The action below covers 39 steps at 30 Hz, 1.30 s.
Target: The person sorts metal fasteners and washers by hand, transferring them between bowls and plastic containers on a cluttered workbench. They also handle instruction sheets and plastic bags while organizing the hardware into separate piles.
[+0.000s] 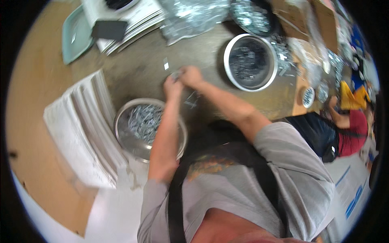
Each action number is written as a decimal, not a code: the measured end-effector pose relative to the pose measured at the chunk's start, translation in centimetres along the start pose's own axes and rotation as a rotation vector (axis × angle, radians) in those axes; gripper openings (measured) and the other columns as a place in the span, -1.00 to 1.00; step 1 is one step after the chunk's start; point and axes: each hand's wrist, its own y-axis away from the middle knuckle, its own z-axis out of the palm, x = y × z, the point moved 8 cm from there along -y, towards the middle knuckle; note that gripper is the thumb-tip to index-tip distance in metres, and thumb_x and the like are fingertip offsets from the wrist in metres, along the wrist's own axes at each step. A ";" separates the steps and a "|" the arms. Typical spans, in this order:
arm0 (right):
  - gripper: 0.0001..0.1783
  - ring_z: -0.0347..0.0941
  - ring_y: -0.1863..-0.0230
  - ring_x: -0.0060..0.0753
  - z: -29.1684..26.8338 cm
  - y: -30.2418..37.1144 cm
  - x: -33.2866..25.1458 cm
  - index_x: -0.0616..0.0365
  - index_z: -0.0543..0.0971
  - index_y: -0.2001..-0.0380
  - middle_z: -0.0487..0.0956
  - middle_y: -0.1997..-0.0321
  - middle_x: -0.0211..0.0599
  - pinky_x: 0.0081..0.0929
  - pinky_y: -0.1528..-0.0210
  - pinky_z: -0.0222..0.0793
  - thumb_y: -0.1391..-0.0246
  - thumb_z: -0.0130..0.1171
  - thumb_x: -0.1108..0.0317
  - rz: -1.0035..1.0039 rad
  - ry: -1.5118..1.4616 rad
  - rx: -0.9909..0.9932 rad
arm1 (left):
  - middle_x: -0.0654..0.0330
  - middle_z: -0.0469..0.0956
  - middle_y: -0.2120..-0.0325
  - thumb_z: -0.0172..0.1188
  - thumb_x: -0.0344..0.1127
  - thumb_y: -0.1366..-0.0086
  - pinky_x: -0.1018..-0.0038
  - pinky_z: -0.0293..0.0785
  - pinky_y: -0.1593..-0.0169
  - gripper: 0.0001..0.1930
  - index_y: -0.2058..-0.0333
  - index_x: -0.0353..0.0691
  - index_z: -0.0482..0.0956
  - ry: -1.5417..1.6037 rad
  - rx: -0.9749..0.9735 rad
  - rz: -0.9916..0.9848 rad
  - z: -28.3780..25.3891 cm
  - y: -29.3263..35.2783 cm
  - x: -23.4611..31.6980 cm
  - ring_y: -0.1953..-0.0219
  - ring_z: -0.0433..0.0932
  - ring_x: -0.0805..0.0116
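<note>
My left hand (172, 87) and my right hand (191, 77) meet over the worktable, fingers pinched together. Between the fingertips is a small grey piece (176, 75), too blurred to name its kind. Just beyond them a small pale rectangular piece (165, 63) lies on the table. Several thin metal strips (192, 99) lie loose below my right wrist. Beside my left forearm, a steel bowl (120, 128) holds many small grey metal parts (144, 121), the forearm hiding part of it. To the right of my hands, a white-rimmed bowl (227, 62) contains dark small parts (248, 60).
White stacked sheets (81, 125) stand at the left. At the back are a pale green tray (77, 38), a dark flat block (109, 30), clear plastic bags (194, 18) and a dark bowl of shiny parts (251, 18). Another person in red (352, 131) works at the right.
</note>
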 end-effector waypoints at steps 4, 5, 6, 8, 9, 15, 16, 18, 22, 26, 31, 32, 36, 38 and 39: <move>-0.76 0.53 0.55 -0.24 -3.1 1.5 -2.3 0.10 0.63 0.43 0.56 0.59 -0.14 -0.36 0.44 0.41 0.13 0.14 0.20 0.026 -0.179 0.044 | 0.26 0.49 0.32 0.03 -0.49 -0.20 0.64 0.44 0.36 -0.74 0.10 -0.31 0.45 0.198 0.057 0.174 0.7 2.3 3.0 0.41 0.46 0.54; -0.77 0.52 0.56 -0.23 -3.9 2.6 -4.2 0.13 0.63 0.41 0.56 0.59 -0.14 -0.37 0.45 0.41 0.11 0.13 0.25 -0.071 -0.291 0.059 | 0.25 0.49 0.29 -0.04 -0.54 -0.22 0.64 0.45 0.33 -0.73 0.08 -0.37 0.42 0.094 0.070 0.246 0.2 3.7 4.7 0.35 0.46 0.56; -0.78 0.52 0.57 -0.22 -4.7 4.4 -5.8 0.17 0.62 0.40 0.56 0.58 -0.13 -0.38 0.46 0.41 0.10 0.12 0.29 -0.138 -0.392 0.058 | 0.22 0.50 0.36 -0.04 -0.52 -0.20 0.60 0.42 0.36 -0.74 0.12 -0.37 0.44 0.037 0.156 0.309 -1.2 5.9 6.1 0.39 0.45 0.55; -0.78 0.52 0.52 -0.21 -4.5 7.9 -10.4 0.22 0.61 0.36 0.57 0.50 -0.09 -0.42 0.42 0.41 0.10 0.11 0.37 -0.297 -0.484 0.095 | 0.15 0.53 0.50 -0.03 -0.48 -0.16 0.52 0.37 0.41 -0.76 0.19 -0.37 0.48 -0.033 0.313 0.509 -4.9 11.0 9.6 0.47 0.43 0.53; -0.77 0.53 0.45 -0.22 -3.9 9.5 -12.4 0.22 0.60 0.33 0.57 0.40 -0.04 -0.43 0.37 0.41 0.11 0.13 0.38 -0.343 -0.456 0.088 | 0.14 0.53 0.50 -0.02 -0.47 -0.16 0.49 0.36 0.40 -0.75 0.18 -0.36 0.48 -0.075 0.352 0.397 -6.9 13.2 9.5 0.48 0.43 0.49; -0.61 0.50 0.33 -0.04 -0.2 10.0 -15.8 0.09 0.50 0.11 0.55 0.27 -0.07 -0.31 0.24 0.43 0.08 0.15 0.26 -0.673 0.054 -0.015 | 0.03 0.47 0.15 0.04 -0.46 -0.17 0.45 0.44 0.15 -0.65 0.04 -0.39 0.39 -0.762 0.682 0.383 -15.9 22.2 10.6 0.19 0.48 0.32; -0.55 0.49 0.25 -0.03 -0.2 6.5 -13.9 0.04 0.44 0.05 0.54 0.22 -0.13 -0.26 0.20 0.43 0.09 0.15 0.27 -0.601 0.350 -0.038 | 0.01 0.46 0.13 0.06 -0.44 -0.16 0.42 0.42 0.13 -0.64 0.04 -0.37 0.39 -0.702 0.677 0.466 -15.6 22.8 10.5 0.18 0.48 0.28; -0.56 0.39 0.04 -0.13 -0.6 1.8 -11.7 0.01 0.41 0.06 0.44 0.02 -0.22 -0.25 0.10 0.37 0.11 0.16 0.30 -0.640 0.676 0.068 | -0.05 0.44 0.10 0.10 -0.40 -0.13 0.37 0.40 0.08 -0.63 0.05 -0.33 0.41 -0.510 0.651 0.406 -14.6 22.9 8.8 0.14 0.48 0.20; -0.78 0.36 0.05 -0.22 0.7 -0.7 -9.6 -0.01 0.45 0.28 0.45 0.17 -0.36 -0.29 0.07 0.30 0.08 0.06 0.30 -1.037 0.901 0.041 | -0.13 0.36 0.02 0.11 -0.24 -0.13 0.28 0.32 -0.04 -0.53 0.00 -0.34 0.35 -0.345 -0.097 0.380 -1.1 21.2 5.6 0.02 0.40 0.01; -0.77 0.42 0.14 -0.17 -1.5 -1.3 -7.0 0.06 0.44 0.31 0.48 0.22 -0.27 -0.26 0.22 0.37 0.05 0.09 0.24 -0.846 0.941 -0.025 | -0.28 0.03 -0.15 0.20 -0.20 -0.07 0.24 0.29 -0.07 -0.24 -0.17 -0.37 0.03 -0.694 0.035 0.125 2.2 19.5 2.8 -0.08 0.27 -0.15; -0.66 0.48 0.41 -0.06 -6.1 0.3 0.3 0.11 0.42 0.37 0.52 0.43 -0.14 -0.16 0.45 0.38 0.06 0.12 0.07 -0.441 0.780 0.136 | -0.27 -0.18 -0.21 0.27 -0.24 -0.01 0.21 0.23 -0.13 -0.08 -0.21 -0.34 -0.16 -0.580 0.214 0.056 2.6 16.8 0.5 -0.18 0.09 -0.18; -0.65 0.49 0.43 -0.06 -5.6 0.7 2.1 0.11 0.42 0.37 0.53 0.43 -0.14 -0.16 0.48 0.38 0.08 0.14 0.05 -0.356 0.770 0.091 | -0.24 -0.09 -0.20 0.30 -0.22 0.02 0.25 0.18 -0.16 -0.07 -0.21 -0.33 -0.12 -0.600 0.267 0.066 2.4 16.3 -0.1 -0.19 0.09 -0.15; -0.62 0.50 0.50 -0.13 -3.1 5.7 2.6 0.10 0.44 0.22 0.54 0.47 -0.19 -0.22 0.50 0.40 0.06 0.09 0.10 -0.597 0.801 0.219 | -0.29 0.07 -0.10 0.25 -0.33 0.01 0.20 0.21 -0.13 -0.26 -0.14 -0.34 0.10 -0.640 0.329 0.239 2.9 14.7 -1.4 -0.09 0.20 -0.21; -0.63 0.49 0.49 -0.06 -2.2 7.9 2.8 0.13 0.38 0.24 0.54 0.45 -0.11 -0.16 0.48 0.39 0.06 0.08 0.13 -0.543 0.645 0.164 | -0.20 0.17 -0.04 0.21 -0.39 0.00 0.14 0.28 -0.05 -0.36 -0.10 -0.25 0.19 -0.601 0.353 0.236 3.6 14.0 -2.4 0.01 0.31 -0.16; -0.62 0.49 0.47 -0.01 -1.0 8.4 3.7 0.13 0.33 0.23 0.52 0.47 -0.06 -0.13 0.48 0.38 0.05 0.08 0.13 -0.412 0.623 0.012 | -0.16 0.20 -0.03 0.18 -0.36 -0.02 0.15 0.28 -0.05 -0.39 -0.09 -0.21 0.21 -0.546 0.326 0.168 4.3 13.6 -3.4 0.01 0.30 -0.16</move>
